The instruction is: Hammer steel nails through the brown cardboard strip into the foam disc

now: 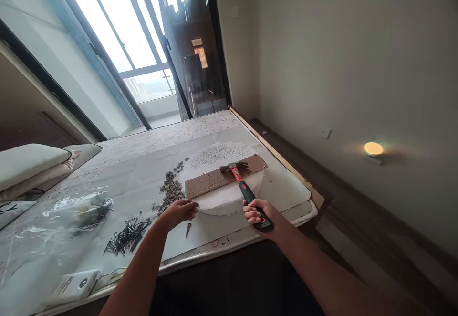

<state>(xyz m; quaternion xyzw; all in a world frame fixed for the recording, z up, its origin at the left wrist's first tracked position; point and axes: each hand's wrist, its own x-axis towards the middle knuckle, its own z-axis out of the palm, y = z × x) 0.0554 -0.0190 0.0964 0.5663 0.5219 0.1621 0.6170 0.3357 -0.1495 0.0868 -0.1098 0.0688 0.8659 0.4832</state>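
Note:
My right hand [263,216] is wrapped round the black and red grip of a claw hammer [244,188]. The hammer's head lies across a narrow brown board [200,187] covered with rows of small holes. A few tiny pale-topped pieces show on the board. Beneath it is a round white slab [223,205] with a crumbly far part. My left hand [179,212] has its fingers closed by the slab's near left edge; what they pinch, if anything, I cannot make out. One or two loose nails [188,230] lie just below it, with a heap of nails [127,236] further left.
Grey stone chips [171,189] are piled left of the board. A clear plastic bag [82,211] and a white device with a cable [77,285] lie at left on the sheet-covered mattress [129,168]. Folded cushions [36,163] stand behind; a lit lamp [374,149] is on the right wall.

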